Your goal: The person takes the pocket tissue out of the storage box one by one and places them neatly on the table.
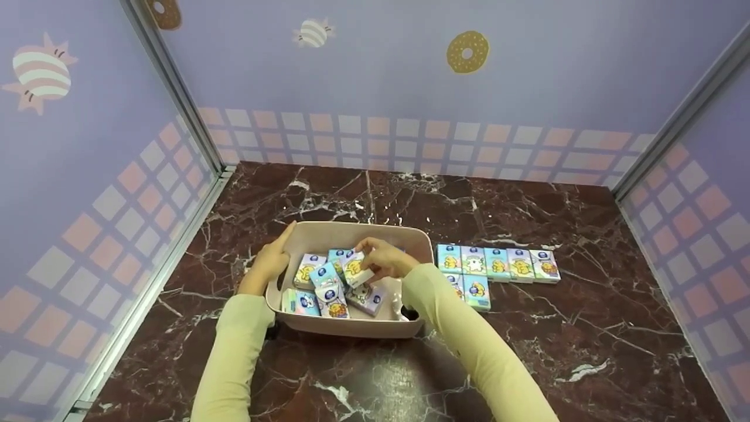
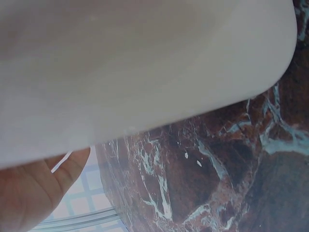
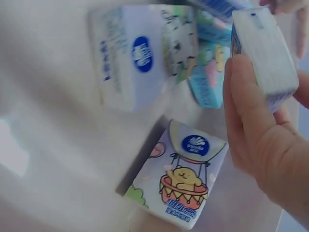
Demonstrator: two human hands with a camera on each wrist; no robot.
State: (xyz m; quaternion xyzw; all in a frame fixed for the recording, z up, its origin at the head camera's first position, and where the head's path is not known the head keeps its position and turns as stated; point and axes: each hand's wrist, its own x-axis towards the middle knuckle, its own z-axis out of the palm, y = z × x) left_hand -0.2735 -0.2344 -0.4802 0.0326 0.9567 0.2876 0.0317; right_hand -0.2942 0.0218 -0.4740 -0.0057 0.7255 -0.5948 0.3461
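A pale plastic basket (image 1: 345, 329) holds several small tissue packs with cartoon prints. My left hand (image 1: 266, 266) holds the basket's left rim, one finger stretched along the edge; in the left wrist view the basket's wall (image 2: 145, 67) hides part of this hand (image 2: 34, 191). Inside the basket, my right hand (image 1: 384, 259) pinches a tissue pack (image 1: 353, 267) between thumb and fingers, above the other packs. The right wrist view shows that held pack (image 3: 268, 55) side-on, with a pack printed with a balloon (image 3: 186, 174) lying below.
To the basket's right, more tissue packs (image 1: 497, 262) lie side by side in a row, with a shorter second row (image 1: 477, 292) in front. A dark red marble-patterned surface (image 1: 562, 340) carries everything. Lilac panels (image 1: 387, 70) enclose the back and sides.
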